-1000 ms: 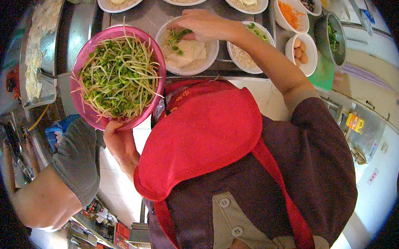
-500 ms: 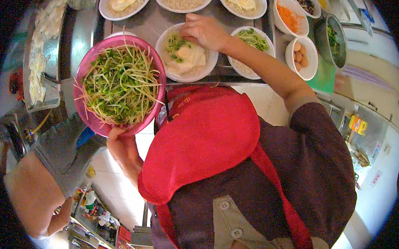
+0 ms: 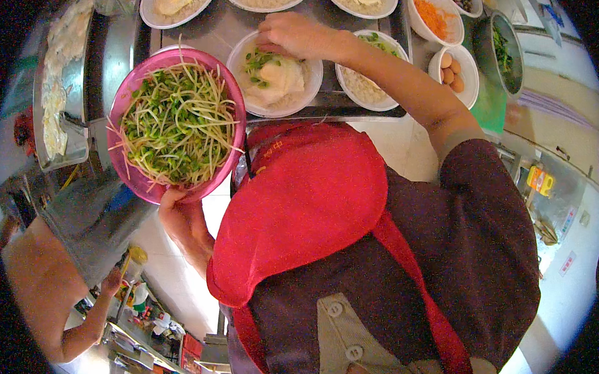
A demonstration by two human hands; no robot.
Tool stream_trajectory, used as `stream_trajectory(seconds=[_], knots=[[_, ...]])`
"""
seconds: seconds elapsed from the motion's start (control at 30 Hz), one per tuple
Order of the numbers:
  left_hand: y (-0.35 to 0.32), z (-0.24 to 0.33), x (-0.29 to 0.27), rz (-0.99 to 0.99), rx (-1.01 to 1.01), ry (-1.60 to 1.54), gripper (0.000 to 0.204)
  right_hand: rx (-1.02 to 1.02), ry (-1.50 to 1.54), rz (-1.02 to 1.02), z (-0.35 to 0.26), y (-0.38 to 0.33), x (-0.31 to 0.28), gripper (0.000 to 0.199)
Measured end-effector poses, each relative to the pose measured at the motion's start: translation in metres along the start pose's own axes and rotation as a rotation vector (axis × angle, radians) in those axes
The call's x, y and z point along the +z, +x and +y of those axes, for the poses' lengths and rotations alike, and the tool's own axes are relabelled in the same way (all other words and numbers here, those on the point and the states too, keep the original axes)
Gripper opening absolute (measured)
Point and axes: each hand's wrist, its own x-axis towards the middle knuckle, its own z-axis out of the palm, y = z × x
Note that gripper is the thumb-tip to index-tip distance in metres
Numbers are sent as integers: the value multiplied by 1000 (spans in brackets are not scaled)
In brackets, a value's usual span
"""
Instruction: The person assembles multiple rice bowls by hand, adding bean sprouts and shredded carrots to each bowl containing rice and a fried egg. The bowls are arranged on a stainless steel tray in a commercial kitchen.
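Right hand [image 3: 291,37] over a white bowl [image 3: 316,82], left hand [image 3: 184,209] gripping a pink bowl [image 3: 210,186]

Glossy, round and plastic-looking, the pink bowl is heaped with sprouts [image 3: 180,129]: thin, pale, stringy stems tangled with small green leaves. The white bowl, smooth and round, sits on the metal bench [image 3: 202,32] just to its right, holding grainy pale rice and a soft, flat fried egg [image 3: 283,77] with a few leafy sprigs [image 3: 259,63] on its far left part.

The right forearm reaches from the right toward the far left, its hand palm down with the fingers bent over the far side of the white bowl; the fingertips are hidden, so whether they pinch anything cannot be told. The left hand comes up from the near side and grasps the pink bowl's near rim, thumb uppermost.

The pink bowl's mouth faces up, and being round it shows no clear long axis. Its stems lie in many directions; one points far, past the far rim, and others poke out over the left.
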Motion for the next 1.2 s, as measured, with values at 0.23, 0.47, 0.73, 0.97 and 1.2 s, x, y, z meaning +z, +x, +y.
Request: stream_trajectory(seconds=[0.23, 0.47, 0.73, 0.97, 1.2], knots=[[6, -1, -14, -33, -36, 16, 66, 238, -124, 12, -52, -3, -8, 45], [4, 0, -13, -45, -21, -4, 65, 137, -158, 170, -34, 5, 9, 26], [6, 1, -14, -25, -49, 2, 66, 137, 146, 282, -14, -4, 13, 22], [3, -1, -9, -22, -5, 12, 61, 423, 276, 272, 14, -48, -24, 18], [1, 1, -4, -14, -34, 13, 66, 395, -27, 67, -11, -51, 2, 15]])
